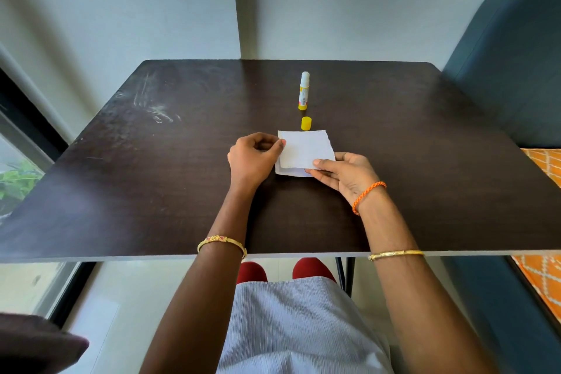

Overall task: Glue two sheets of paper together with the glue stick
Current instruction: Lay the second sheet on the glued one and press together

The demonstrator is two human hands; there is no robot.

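— So, where do you put yourself in the job right now?

— You're at the joining step, by my reading. Your left hand and right hand both sit on the paper, mid-table on the dark table.

— How are your hands set?

— Your left hand is curled, thumb and forefinger pinched closed on the left edge of the top sheet. Your right hand is looser: the thumb lies on top at the near right corner, the fingers run beneath or alongside, so it's a light pinch on that corner. I can't tell whether those fingers hold both sheets or only the upper one.

— And the second sheet?

— The bottom sheet peeks out as a thin strip along the near and left edges, so the two overlap but aren't quite square.

— What does your next move call for?

— I'd judge you need to line up the edges, lay the top sheet flat, then press and smooth outward so the glue takes. Whether glue is already spread, I can't see.

— And farther off?

— Just beyond the paper stands the yellow cap, apart from it. Past that, the glue stick stands upright and uncapped, untouched by either hand. You'd want to recap it afterwards.
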